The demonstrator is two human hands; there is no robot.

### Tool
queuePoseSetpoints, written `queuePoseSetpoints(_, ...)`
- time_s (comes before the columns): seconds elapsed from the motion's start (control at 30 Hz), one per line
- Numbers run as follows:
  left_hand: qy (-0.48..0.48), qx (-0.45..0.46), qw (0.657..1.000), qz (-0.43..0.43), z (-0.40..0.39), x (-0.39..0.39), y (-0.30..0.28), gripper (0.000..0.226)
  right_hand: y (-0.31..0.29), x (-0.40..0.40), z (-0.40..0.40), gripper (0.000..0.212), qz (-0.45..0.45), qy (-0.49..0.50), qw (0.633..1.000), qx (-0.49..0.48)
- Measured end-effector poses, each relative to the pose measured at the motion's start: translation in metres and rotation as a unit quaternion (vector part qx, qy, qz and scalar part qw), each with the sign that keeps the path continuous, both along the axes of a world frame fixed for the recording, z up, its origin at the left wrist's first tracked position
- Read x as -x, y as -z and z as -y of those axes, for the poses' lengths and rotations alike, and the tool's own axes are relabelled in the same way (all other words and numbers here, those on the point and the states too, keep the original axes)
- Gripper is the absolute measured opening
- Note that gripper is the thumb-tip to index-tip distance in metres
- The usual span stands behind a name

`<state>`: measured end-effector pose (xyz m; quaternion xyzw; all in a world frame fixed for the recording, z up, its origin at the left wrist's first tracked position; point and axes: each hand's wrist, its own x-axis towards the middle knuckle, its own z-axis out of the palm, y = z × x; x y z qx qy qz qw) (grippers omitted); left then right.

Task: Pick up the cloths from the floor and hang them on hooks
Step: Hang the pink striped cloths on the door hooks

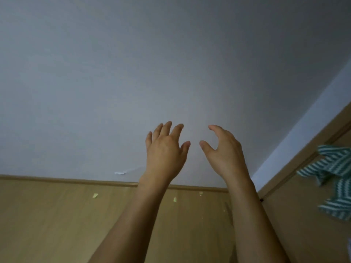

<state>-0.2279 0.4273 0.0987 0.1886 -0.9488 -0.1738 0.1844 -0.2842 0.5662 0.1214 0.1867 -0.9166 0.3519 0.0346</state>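
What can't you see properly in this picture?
- Green-and-white striped cloth, head view: the right edge cuts it off, so its full shape and what holds it up stay unknown.
- Hooks: none in view anywhere.
- Small pale yellow-green scraps on the tan wood panel: too small to identify.
- Left hand and right hand: both open and empty; the bottom edge cuts the forearms off.

No text, label, brand, number or sign can be read anywhere in the view. The green-and-white striped cloth (336, 179) at the right edge carries only its woven stripes, with no tag or print that shows. The grey wall (133, 73) and the wooden panelling (47, 221) below it bear no lettering either.
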Motion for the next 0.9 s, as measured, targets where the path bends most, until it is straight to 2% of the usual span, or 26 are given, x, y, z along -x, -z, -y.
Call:
queuePoseSetpoints(0.27, -0.106, -0.007, 0.994, 0.005, 0.098, -0.09, 0.006, 0.055, 0.005, -0.062, 0.113, 0.054, 0.005, -0.116, 0.993, -0.007)
queuePoseSetpoints(0.57, -0.224, -0.018, 0.974, 0.012, 0.221, -0.227, 0.008, 0.056, 0.009, -0.178, 0.254, 0.056, 0.018, -0.237, 0.971, -0.007)
queuePoseSetpoints(0.9, -0.37, -0.035, 0.928, 0.015, 0.321, -0.363, 0.02, 0.055, 0.018, -0.288, 0.392, 0.057, 0.005, -0.399, 0.916, -0.042)
